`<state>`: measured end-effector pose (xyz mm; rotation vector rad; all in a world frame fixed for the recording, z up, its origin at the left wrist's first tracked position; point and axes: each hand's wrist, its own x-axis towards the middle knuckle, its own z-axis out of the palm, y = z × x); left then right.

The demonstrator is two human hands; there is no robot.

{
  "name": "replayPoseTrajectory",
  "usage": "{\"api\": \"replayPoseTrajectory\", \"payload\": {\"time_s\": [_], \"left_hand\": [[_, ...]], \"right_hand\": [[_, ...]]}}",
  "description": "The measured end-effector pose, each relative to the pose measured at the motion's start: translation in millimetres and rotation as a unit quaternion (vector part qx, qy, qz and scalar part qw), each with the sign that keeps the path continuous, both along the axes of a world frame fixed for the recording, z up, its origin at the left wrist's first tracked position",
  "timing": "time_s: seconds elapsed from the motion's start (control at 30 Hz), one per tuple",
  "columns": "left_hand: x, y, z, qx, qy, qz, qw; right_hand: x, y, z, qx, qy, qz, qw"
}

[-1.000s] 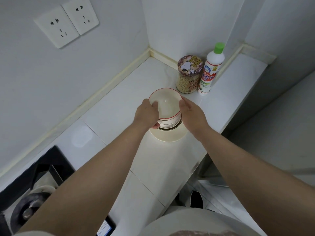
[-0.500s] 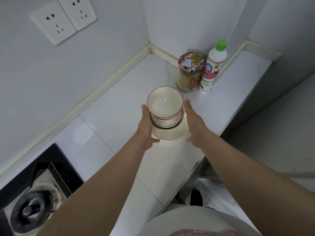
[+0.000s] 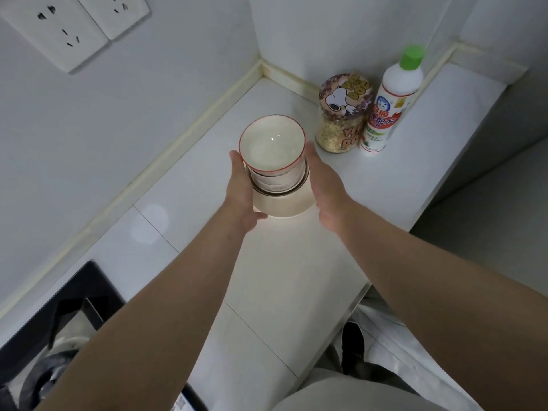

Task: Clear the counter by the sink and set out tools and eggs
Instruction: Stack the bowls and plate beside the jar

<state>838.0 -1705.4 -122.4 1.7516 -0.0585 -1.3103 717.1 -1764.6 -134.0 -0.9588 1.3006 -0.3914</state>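
Stack: a cream ceramic bowl with a red rim [image 3: 271, 143] tops a short stack of nested bowls, upright, in the middle of the view.
Plate: the stack stands on a round cream plate [image 3: 284, 208], which lies flat on the white tiled counter [image 3: 290, 268].
Left hand: the left hand [image 3: 241, 188] is at 9 o'clock of the stack, fingers straight and gripping nothing; I cannot tell whether it touches the bowls.
Right hand: the right hand [image 3: 324, 185] is at 3 o'clock of the stack, palm turned inward, fingers straight, holding nothing; contact cannot be told.
Jar: a clear jar of pale grains with a cartoon-dog lid [image 3: 341, 114] stands at 1 o'clock of the stack, near it.
Bottle: a white plastic bottle with a green cap [image 3: 388, 105] stands just beside the jar, at its 3 o'clock.
Sockets: two white wall sockets [image 3: 71, 25] at 11 o'clock of the view.
Stove: a black gas hob [image 3: 59, 336] at 8 o'clock of the view.
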Motion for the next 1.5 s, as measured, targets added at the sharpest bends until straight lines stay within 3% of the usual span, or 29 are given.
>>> {"api": "replayPoseTrajectory", "payload": {"time_s": [0.43,0.83,1.17,1.33,1.5], "left_hand": [[71,-98,-1,-0.070,-0.067,-0.011,0.995],[87,-145,-9,-0.116,-0.059,-0.039,0.991],[91,-146,-24,-0.134,-0.051,0.021,0.989],[86,-134,-29,-0.088,-0.040,0.066,0.993],[61,-87,-21,-0.069,-0.019,0.080,0.994]], "right_hand": [[75,-85,-12,-0.011,-0.039,-0.024,0.999],[96,-130,-19,-0.020,-0.044,-0.034,0.998],[99,-132,-19,0.002,-0.054,-0.063,0.997],[91,-118,-16,0.009,-0.028,-0.055,0.998],[60,-69,-7,0.042,-0.033,-0.148,0.988]]}}
